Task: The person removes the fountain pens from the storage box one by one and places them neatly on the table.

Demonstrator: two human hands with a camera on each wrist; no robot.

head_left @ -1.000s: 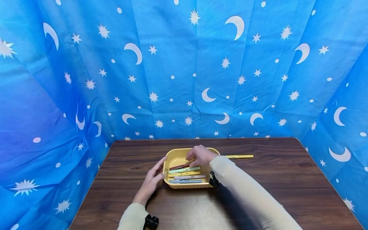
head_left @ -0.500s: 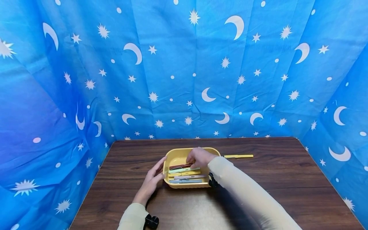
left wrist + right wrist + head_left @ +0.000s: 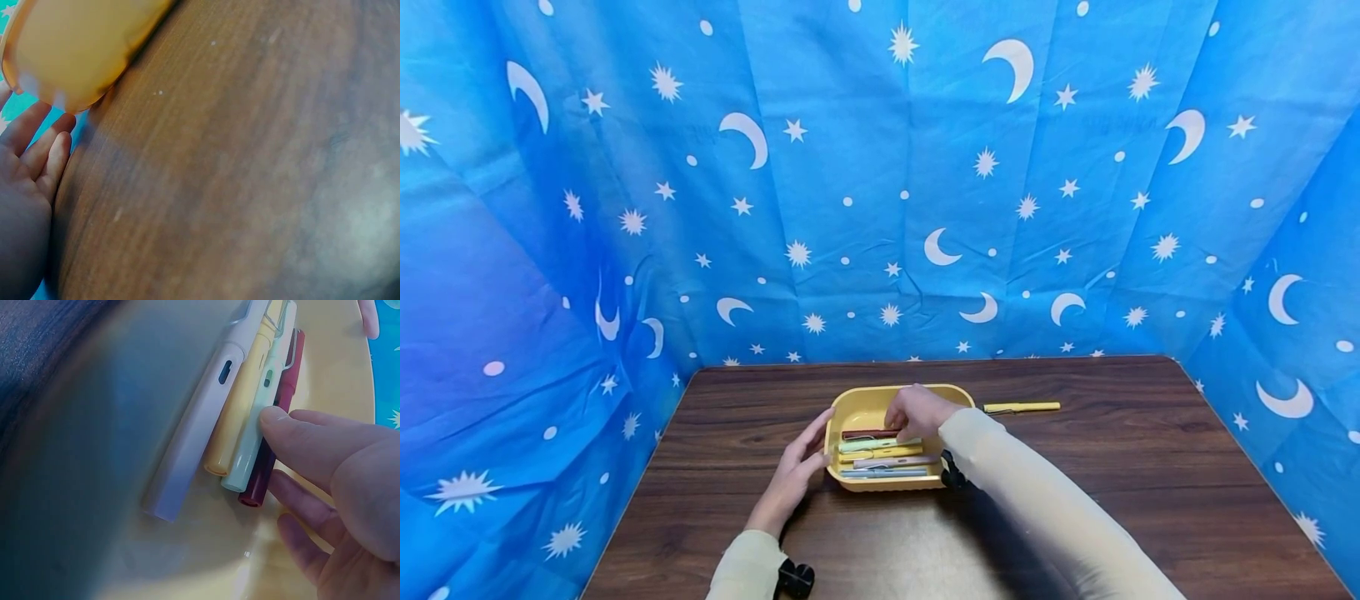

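Inside a yellow tray (image 3: 859, 410) several pens lie side by side: dark red (image 3: 257, 478), mint green (image 3: 250, 447), yellow, lilac and grey-blue. My right hand (image 3: 919, 411) reaches in from the right and pinches the dark red pen. In the right wrist view the thumb (image 3: 294, 434) crosses it beside the mint pen, with the other fingers on its far side. My left hand (image 3: 790, 471) rests against the tray's left end, fingers extended along the outer wall; in the left wrist view the fingertips (image 3: 59, 140) are right at the wall.
Another yellow pen (image 3: 1022, 407) lies on the dark wooden table (image 3: 1112, 467), just right of the tray. Blue cloth (image 3: 865, 150) with moons and stars hangs behind and at both sides of the table.
My right hand has lowered into the tray and taken hold of the dark red pen, which has turned from slanted to level with the others. The left hand stays against the tray.
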